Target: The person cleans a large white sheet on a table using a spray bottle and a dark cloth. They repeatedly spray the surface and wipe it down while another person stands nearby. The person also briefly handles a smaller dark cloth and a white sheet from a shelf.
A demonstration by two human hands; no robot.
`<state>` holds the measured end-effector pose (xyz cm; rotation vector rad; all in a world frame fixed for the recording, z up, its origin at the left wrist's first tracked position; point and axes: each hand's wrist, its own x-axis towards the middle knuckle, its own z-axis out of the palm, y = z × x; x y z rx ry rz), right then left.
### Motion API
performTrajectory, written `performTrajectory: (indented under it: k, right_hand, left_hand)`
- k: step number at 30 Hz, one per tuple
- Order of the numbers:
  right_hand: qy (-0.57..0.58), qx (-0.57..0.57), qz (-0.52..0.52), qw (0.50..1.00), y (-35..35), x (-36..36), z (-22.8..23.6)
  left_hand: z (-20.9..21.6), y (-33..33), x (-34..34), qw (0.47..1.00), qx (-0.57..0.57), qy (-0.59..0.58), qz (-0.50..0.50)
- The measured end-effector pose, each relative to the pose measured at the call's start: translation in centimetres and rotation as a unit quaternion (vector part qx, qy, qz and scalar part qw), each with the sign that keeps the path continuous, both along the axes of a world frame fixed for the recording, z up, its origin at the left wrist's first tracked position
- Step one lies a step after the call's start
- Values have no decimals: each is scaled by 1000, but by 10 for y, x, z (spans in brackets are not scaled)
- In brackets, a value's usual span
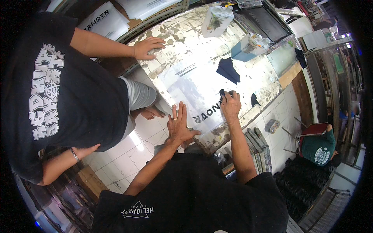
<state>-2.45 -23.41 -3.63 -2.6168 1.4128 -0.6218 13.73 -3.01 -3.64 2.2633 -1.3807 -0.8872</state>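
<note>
Left hand (179,126): spread against printed plastic sheet (187,90). Right hand (231,104): pinching dark cloth (222,93). Surrounding bench (268,83): navy fabric piece (228,71), blue-liquid container (245,49), co-worker's hand (149,48).

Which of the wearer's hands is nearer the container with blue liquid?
Right. The right hand is over the printed sheet, on the near side of the container. The left hand is farther off, spread at the table's near-left edge.
</note>
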Motion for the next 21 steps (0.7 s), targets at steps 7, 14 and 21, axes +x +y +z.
performTrajectory:
  k: [7, 14, 21]
  right_hand:
    - [-37, 103, 20, 994, -2, 9, -6]
    - [-5, 46, -26, 999, -49, -4, -20]
    - [-17, 54, 68, 996, -16, 1, -23]
  left_hand:
    - [-6, 3, 2, 1000, -8, 5, 2]
    - [-5, 3, 2, 1000, -23, -12, 6]
    - [-5, 4, 1, 1000, -18, -5, 8]
